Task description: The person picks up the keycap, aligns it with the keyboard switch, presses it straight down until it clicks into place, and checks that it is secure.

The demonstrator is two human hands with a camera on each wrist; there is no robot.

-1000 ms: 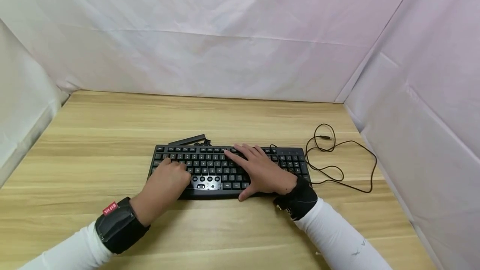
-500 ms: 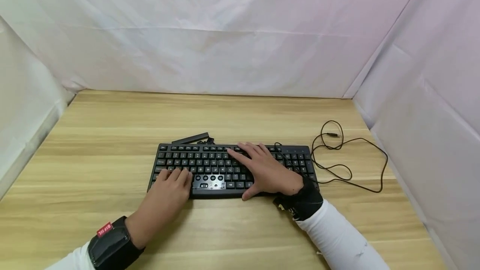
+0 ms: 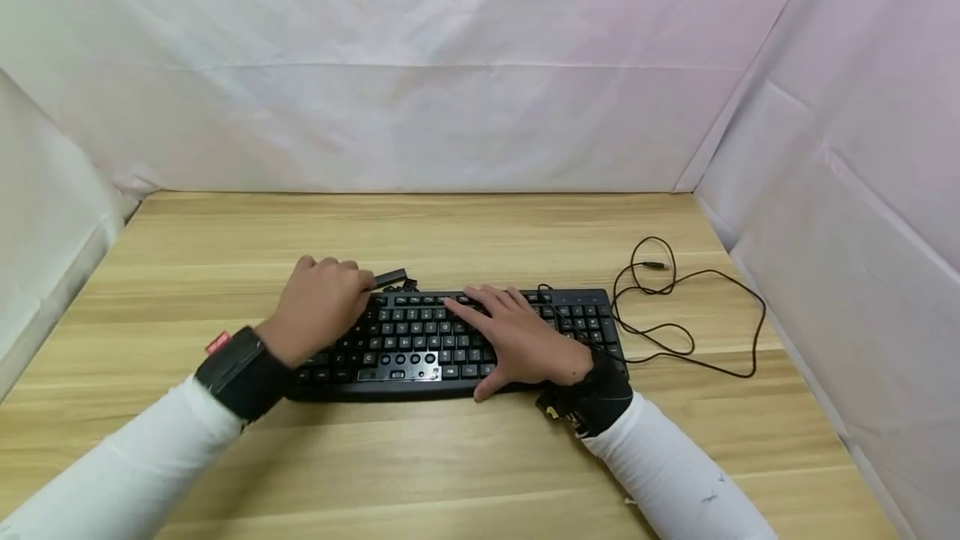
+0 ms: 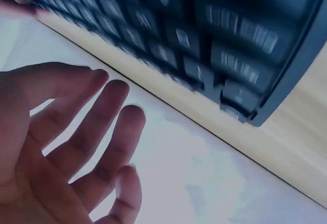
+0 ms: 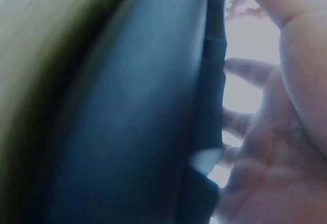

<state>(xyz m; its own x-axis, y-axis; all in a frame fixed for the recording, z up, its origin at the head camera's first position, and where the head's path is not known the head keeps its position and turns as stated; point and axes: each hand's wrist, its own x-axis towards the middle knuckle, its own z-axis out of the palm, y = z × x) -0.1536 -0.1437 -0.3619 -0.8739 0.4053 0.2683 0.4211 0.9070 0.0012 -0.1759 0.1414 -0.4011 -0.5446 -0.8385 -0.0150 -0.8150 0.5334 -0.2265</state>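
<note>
A black computer keyboard (image 3: 420,391) lies flat on the wooden table. Low on it is a glossy section (image 3: 401,373) with a row of round posts and no keycaps. My left hand (image 3: 318,307) is over the keyboard's far left corner; its bent fingers hold nothing in the left wrist view, apart from the keys (image 4: 143,20). Behind the keyboard lies a long black bar (image 3: 390,277), like a space bar, partly hidden by that hand, beside small black pieces (image 3: 408,284). My right hand (image 3: 525,348) rests spread on the keyboard's right half, thumb at its front edge (image 5: 127,106).
A thin black cable (image 3: 757,315) loops over the table to the keyboard's right, with its plug (image 3: 654,265) lying near the back. White cloth walls (image 3: 420,123) enclose the table (image 3: 450,465) at the back and sides.
My left hand pressed low on the keyboard's left keys, straightened its fingers somewhat, then lifted away to the far left corner. The right hand has stayed in place. The view shifts slightly.
</note>
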